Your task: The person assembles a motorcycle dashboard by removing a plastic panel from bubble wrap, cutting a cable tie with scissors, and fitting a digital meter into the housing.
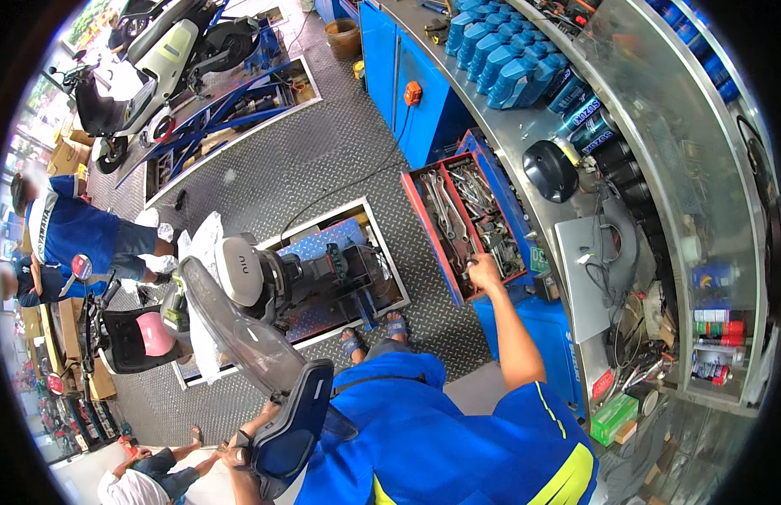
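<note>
My right hand (pixel 483 271) was at the red drawer (pixel 425 233), right of frame centre, where wrenches (pixel 448 210) lay. My left hand (pixel 235 454) was beside the dark panel (pixel 300 421), lower left. I could not tell either grip's state.

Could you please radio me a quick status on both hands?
Right hand at the red tool drawer, grip unclear. Left hand beside the dark panel, grip unclear. Wrenches crowd the drawer.
</note>
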{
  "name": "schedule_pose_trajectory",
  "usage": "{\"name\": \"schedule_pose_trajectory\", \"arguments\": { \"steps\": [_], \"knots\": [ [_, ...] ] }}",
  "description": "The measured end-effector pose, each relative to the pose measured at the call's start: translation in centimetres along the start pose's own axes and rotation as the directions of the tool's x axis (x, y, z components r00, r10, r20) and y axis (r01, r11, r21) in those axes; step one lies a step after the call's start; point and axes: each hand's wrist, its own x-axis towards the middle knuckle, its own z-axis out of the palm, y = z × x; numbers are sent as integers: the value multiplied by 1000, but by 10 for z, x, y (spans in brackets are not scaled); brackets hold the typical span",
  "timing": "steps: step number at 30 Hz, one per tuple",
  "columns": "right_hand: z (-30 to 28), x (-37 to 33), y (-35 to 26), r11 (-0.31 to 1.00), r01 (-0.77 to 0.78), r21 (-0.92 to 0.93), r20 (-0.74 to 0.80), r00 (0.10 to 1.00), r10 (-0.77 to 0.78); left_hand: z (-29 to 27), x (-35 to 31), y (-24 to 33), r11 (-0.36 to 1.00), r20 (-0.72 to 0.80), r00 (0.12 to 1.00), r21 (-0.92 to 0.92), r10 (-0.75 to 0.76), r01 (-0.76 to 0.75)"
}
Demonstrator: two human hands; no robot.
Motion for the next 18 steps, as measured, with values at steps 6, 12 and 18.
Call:
{"name": "schedule_pose_trajectory", "arguments": {
  "steps": [6,12,18],
  "knots": [
    [10,92,17,980,-192,-59,-160,971,180,32,-5,-1,992,-98,994,-123,-50,37],
    [39,72,-117,838,215,501,-48,974,-221,69,-15,9,958,-34,999,-286,-2,-8],
    [40,-138,-339,240,-728,642,413,65,-908,65,-15,-9,882,-21,990,-452,141,-135]
  ]
}}
